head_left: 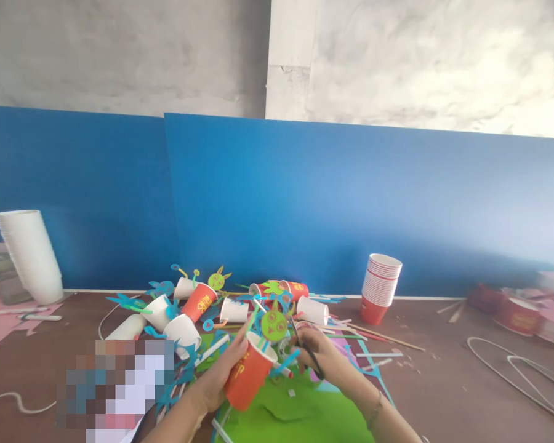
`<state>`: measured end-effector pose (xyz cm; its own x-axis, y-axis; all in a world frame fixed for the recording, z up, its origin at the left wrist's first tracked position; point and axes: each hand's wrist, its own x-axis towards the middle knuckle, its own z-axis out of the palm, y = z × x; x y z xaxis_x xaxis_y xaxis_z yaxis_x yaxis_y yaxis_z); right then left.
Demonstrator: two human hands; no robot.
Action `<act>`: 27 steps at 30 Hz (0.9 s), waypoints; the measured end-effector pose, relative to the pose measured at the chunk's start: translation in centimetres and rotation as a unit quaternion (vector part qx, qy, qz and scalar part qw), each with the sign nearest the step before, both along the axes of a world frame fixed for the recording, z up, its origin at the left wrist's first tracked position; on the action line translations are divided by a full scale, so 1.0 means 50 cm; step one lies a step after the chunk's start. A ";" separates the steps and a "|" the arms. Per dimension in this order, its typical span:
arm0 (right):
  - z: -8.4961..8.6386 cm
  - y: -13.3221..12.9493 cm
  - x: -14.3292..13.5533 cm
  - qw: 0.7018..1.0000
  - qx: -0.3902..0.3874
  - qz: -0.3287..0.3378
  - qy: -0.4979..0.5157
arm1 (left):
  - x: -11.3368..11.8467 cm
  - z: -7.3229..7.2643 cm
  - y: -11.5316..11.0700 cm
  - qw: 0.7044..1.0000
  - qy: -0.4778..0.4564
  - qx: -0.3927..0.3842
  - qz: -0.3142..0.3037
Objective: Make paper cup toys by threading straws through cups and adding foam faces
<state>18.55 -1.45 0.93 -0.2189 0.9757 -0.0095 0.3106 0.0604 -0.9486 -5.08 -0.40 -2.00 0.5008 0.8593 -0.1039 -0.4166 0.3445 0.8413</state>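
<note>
My left hand point(227, 364) is wrapped round a red paper cup point(247, 383) with yellow lettering, tilted with its white-rimmed mouth up. A green paper animal face point(274, 324) with pointed ears stands above the cup's mouth, beside blue and green strips. In my right hand point(324, 357) is a pair of dark-handled scissors point(312, 355), held close to the face's right side; the state of the blades is hard to make out. Under both hands lies a bright green sheet point(300, 409).
Behind my hands lie several cups with paper figures, including a white cup point(234, 311) and a red cup point(200, 302). A cup stack point(381, 286) stands right, a taller white stack point(30, 255) left. A blue panel point(351, 203) backs the table. Cables point(512, 369) lie right.
</note>
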 end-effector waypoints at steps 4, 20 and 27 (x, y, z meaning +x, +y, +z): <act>0.011 -0.018 -0.018 0.993 -0.020 -0.016 0.119 | 0.014 0.007 -0.002 0.994 -0.016 0.026 0.107; -0.071 -0.046 -0.105 0.984 -0.101 -0.057 0.134 | 0.031 0.020 -0.003 0.971 -0.089 -0.067 0.210; -0.094 -0.041 -0.106 0.982 -0.085 -0.021 0.170 | 0.031 0.022 -0.006 0.973 -0.115 -0.060 0.192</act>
